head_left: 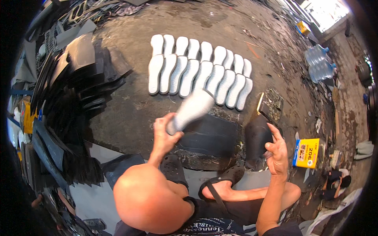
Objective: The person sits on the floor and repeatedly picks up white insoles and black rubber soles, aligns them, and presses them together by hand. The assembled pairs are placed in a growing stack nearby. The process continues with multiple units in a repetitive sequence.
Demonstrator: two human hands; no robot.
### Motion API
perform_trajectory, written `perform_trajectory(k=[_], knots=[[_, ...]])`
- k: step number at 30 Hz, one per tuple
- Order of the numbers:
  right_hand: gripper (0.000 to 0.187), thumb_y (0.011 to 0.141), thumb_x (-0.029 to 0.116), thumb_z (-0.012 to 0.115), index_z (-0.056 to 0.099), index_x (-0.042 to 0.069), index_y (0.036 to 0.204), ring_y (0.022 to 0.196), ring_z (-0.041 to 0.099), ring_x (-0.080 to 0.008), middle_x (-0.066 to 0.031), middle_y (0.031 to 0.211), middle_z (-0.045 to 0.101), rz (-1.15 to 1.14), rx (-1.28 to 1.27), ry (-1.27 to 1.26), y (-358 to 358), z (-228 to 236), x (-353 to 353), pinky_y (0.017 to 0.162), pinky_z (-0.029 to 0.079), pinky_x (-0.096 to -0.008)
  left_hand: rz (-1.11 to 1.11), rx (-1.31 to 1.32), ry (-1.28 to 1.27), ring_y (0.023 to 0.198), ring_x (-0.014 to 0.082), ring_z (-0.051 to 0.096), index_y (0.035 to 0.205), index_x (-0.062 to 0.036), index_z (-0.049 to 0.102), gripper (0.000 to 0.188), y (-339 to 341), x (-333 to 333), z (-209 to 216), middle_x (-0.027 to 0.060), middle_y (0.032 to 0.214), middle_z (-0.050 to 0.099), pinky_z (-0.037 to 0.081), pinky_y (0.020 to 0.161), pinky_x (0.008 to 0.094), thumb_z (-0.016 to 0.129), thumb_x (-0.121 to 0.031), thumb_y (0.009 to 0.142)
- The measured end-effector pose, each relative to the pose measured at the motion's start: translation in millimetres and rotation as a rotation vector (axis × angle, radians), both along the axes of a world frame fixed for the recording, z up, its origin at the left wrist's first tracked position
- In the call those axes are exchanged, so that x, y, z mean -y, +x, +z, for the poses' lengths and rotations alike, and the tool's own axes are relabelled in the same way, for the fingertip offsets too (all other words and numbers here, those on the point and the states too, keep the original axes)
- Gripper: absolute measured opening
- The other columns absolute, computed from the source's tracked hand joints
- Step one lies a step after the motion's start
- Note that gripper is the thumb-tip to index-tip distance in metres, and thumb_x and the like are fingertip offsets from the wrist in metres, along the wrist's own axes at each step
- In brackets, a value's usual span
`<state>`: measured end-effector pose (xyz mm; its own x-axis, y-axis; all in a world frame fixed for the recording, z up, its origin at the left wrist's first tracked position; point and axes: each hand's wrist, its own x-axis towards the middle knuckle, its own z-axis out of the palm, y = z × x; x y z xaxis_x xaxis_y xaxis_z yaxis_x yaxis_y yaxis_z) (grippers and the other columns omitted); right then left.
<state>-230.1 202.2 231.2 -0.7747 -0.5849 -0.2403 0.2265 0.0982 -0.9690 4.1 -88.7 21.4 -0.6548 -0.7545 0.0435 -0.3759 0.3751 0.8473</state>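
Left hand (165,135): fingers closed round near end of white sole (193,108) | sole: beyond fingers, long axis slanting away rightward toward sole rows (204,72) | nearer: left | right hand (276,153): at black piece (256,135)'s right edge; cannot tell whether gripping

L hand (163,135): holds a wht sole (195,108)
R hand (277,154): holds a blk piece (256,137)
Other soles (155,74): 2 rows on flr (128,106)
Yel. box (307,152): nr R hand

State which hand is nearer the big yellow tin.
Right. The right hand is just left of the yellow tin, not touching; the left hand is farther left, gripping a white insole.
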Motion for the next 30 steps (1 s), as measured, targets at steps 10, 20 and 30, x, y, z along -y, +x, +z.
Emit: perform_trajectory(k=[10,20,30], knots=[[0.056,0.099,-0.007,0.057,0.053,0.008,0.153,0.118,0.073,-0.0214,-0.0099,0.142,0.066,-0.105,0.264,-0.240,9.2,-8.0,4.8,0.086,0.072,-0.0351,-0.293,-0.604,1.409,0.136,0.0349,0.068,0.159,-0.0013,0.053,0.080,-21.5,-33.1,47.7,0.0174,0.154,0.065,0.053,0.116,0.0547,0.051,-0.065,0.111],[0.030,0.112,0.018,0.063,0.065,0.004,0.138,0.099,0.069,-0.0101,-0.0015,0.115,0.067,-0.171,-0.003,0.211,8.1,-150.8,36.9,0.077,0.069,-0.0320,0.122,-0.311,0.983,0.108,0.0179,0.075,0.139,-0.0027,0.069,0.034,-34.3,-35.6,31.0,0.0068,0.122,0.077,0.070,0.080,0.0368,0.074,-0.013,0.108],[0.039,0.105,0.017,0.077,0.072,-0.006,0.136,0.083,0.070,-0.0114,-0.0084,0.101,0.075,-0.118,-0.147,0.359,-23.5,-164.7,18.8,0.062,0.069,-0.0313,0.402,-0.238,0.914,0.072,0.0059,0.062,0.109,0.0020,0.082,0.031,-35.7,-36.1,-6.4,0.0030,0.090,0.079,0.049,0.064,0.0230,0.095,-0.019,0.091]])
